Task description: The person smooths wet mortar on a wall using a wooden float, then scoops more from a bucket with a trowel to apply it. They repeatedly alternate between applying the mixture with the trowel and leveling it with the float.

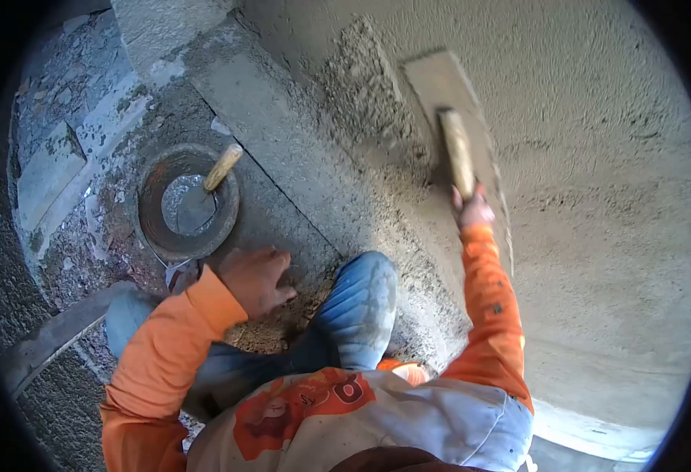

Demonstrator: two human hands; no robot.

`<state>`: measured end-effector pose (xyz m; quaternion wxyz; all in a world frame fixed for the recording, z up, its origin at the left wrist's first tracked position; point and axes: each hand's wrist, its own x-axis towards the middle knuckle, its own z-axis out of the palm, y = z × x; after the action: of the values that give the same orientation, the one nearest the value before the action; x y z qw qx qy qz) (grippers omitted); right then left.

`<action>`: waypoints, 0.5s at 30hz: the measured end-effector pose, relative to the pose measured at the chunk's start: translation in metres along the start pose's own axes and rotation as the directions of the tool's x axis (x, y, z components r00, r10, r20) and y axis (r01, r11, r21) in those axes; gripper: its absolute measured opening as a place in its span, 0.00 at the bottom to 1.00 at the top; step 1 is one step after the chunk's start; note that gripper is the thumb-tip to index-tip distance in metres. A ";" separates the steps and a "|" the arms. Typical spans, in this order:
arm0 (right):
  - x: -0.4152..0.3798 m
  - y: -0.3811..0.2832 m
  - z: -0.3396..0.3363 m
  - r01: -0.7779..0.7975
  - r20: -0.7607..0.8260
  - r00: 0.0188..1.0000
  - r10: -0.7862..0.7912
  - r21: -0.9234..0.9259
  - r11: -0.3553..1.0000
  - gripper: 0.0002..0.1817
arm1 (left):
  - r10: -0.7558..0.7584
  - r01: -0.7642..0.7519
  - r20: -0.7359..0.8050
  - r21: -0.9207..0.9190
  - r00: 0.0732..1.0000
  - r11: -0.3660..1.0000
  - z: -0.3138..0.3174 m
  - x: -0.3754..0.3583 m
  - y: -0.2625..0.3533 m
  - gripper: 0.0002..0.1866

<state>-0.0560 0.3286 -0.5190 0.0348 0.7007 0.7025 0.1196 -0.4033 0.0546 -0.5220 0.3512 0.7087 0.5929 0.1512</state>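
My right hand (pixel 473 208) grips the wooden handle of a long plastering float (pixel 440 79). The float's flat face lies against the wet plaster on the wall (pixel 597 157). Left of the float, a rough patch of fresh mortar (pixel 365 86) stands out from the smoother surface. My left hand (pixel 257 282) hangs above my bent knee, its fingers loosely curled and apart, holding nothing. Just beyond that hand stands a round bucket (pixel 232 212). Inside it rests a trowel (pixel 223 167), its wooden handle leaning over the rim.
A concrete ledge (pixel 267 126) with a dark seam runs along the foot of the wall. Broken slabs (pixel 50 177) and rubble lie at the far left. A long board (pixel 66 318) lies at the lower left, beside my leg.
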 end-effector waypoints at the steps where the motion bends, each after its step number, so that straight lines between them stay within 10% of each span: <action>1: -0.004 0.014 -0.026 0.002 -0.046 0.999 0.000 0.048 0.999 0.31 | 0.039 -0.039 -0.003 -0.043 0.999 0.998 -0.003 -0.006 0.002 0.21; 3: 0.015 0.019 -0.086 0.268 -0.413 0.892 -0.184 0.156 0.951 0.28 | 0.109 -0.111 -0.033 -0.053 0.993 0.992 -0.002 -0.013 0.005 0.20; 4: 0.028 0.011 -0.121 0.500 -0.680 0.651 -0.337 0.049 0.865 0.24 | 0.104 -0.106 -0.030 -0.065 0.994 0.992 0.000 -0.012 0.005 0.20; 5: 0.035 -0.020 -0.166 0.295 -0.549 0.834 -0.060 0.351 0.888 0.23 | 0.086 -0.085 0.006 -0.045 0.996 0.995 0.002 -0.012 0.004 0.20; 7: 0.087 -0.064 -0.217 0.397 -0.747 0.657 -0.099 0.231 0.888 0.32 | 0.062 -0.061 0.047 -0.027 0.997 0.998 0.004 -0.005 0.004 0.19; 9: 0.139 -0.124 -0.234 0.143 -0.674 0.736 -0.069 0.054 0.988 0.38 | 0.072 -0.072 0.067 -0.004 0.995 0.997 0.010 0.004 0.007 0.20; 15: 0.091 -0.195 -0.055 0.340 -0.061 0.940 -0.336 0.081 0.937 0.29 | 0.106 -0.098 0.087 -0.087 0.991 0.991 0.018 0.020 0.008 0.20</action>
<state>-0.2599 0.4142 -0.4973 0.0069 0.5674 0.8178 0.0962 -0.3810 0.0671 -0.5328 0.3987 0.7291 0.5325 0.1606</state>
